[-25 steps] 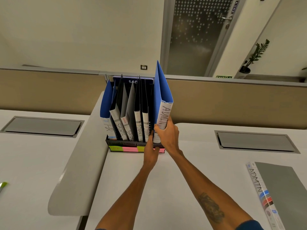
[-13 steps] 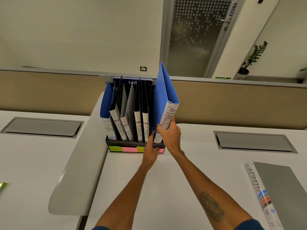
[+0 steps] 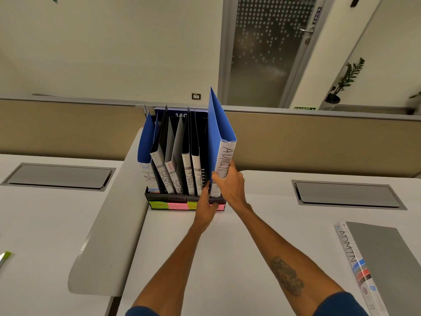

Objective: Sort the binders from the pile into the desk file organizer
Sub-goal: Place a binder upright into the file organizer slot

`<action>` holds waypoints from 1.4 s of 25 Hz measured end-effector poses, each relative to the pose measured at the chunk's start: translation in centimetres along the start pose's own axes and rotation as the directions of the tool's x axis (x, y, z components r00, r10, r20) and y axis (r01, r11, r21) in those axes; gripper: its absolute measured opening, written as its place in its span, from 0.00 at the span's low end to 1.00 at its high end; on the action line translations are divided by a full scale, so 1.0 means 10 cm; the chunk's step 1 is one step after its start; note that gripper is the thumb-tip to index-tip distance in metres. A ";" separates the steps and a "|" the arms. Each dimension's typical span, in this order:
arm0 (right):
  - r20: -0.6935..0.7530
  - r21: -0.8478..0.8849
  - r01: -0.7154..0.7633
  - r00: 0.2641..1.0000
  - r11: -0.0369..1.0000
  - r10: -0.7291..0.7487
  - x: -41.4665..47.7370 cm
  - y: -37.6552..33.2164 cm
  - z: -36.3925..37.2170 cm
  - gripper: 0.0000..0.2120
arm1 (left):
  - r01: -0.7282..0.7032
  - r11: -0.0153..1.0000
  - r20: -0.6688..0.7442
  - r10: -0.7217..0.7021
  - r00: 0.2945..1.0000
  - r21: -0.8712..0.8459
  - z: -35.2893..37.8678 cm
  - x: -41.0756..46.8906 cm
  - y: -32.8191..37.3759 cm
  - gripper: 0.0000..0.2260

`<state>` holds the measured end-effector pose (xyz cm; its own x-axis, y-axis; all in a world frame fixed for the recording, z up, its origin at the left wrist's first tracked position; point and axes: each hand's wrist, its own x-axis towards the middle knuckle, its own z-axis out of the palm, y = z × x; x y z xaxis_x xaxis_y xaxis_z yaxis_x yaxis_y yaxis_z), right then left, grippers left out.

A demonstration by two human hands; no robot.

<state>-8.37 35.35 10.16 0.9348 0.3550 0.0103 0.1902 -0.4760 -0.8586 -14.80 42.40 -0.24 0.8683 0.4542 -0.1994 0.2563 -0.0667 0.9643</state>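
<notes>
A black desk file organizer (image 3: 168, 198) stands at the back of the white desk, with coloured sticky labels on its front. It holds several upright binders marked HR, SPORTS and FINANCE. A blue binder marked ADMIN (image 3: 222, 137) stands in the rightmost slot, nearly upright. My right hand (image 3: 230, 185) grips its spine near the bottom. My left hand (image 3: 205, 207) rests on the organizer's front edge, fingers reaching up beside the blue binder. A grey binder marked ADMIN (image 3: 378, 265) lies flat at the desk's right edge.
A tan partition (image 3: 319, 142) runs behind the organizer. Grey cable hatches are set into the desk on the left (image 3: 59, 176) and right (image 3: 348, 195). A curved grey divider (image 3: 107, 236) separates the two desks. A green-tipped object (image 3: 4, 257) lies at the far left.
The blue ADMIN binder tilted right half a second ago and now stands more upright in the rightmost slot. Both hands stayed at the organizer's front right.
</notes>
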 end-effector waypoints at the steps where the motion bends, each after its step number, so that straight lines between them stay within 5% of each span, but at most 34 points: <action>1: -0.003 0.003 0.007 1.000 1.000 -0.007 0.00 0.00 -0.01 0.31 | -0.004 1.000 0.009 0.004 1.000 0.016 0.00 0.00 0.01 0.37; 10: 0.025 -0.001 -0.029 0.999 1.000 0.029 -0.08 0.23 0.04 0.31 | -0.002 0.986 -0.007 0.003 1.000 0.165 0.02 0.04 -0.06 0.34; 19: -0.044 -0.020 -0.048 0.998 0.999 0.047 -0.22 0.14 0.31 0.32 | -0.006 0.999 -0.076 0.003 0.997 -0.044 0.02 -0.05 -0.06 0.26; 35: -0.177 -0.052 -0.055 0.983 0.997 0.045 -0.22 0.22 0.07 0.30 | 0.030 0.993 -0.064 -0.023 0.998 0.114 0.03 0.08 -0.24 0.37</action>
<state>-10.18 34.09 7.95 0.9807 0.1854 0.0623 0.1541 -0.5361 -0.8300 -14.58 42.61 -2.76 0.8329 0.5120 -0.2101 0.3293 -0.1533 0.9317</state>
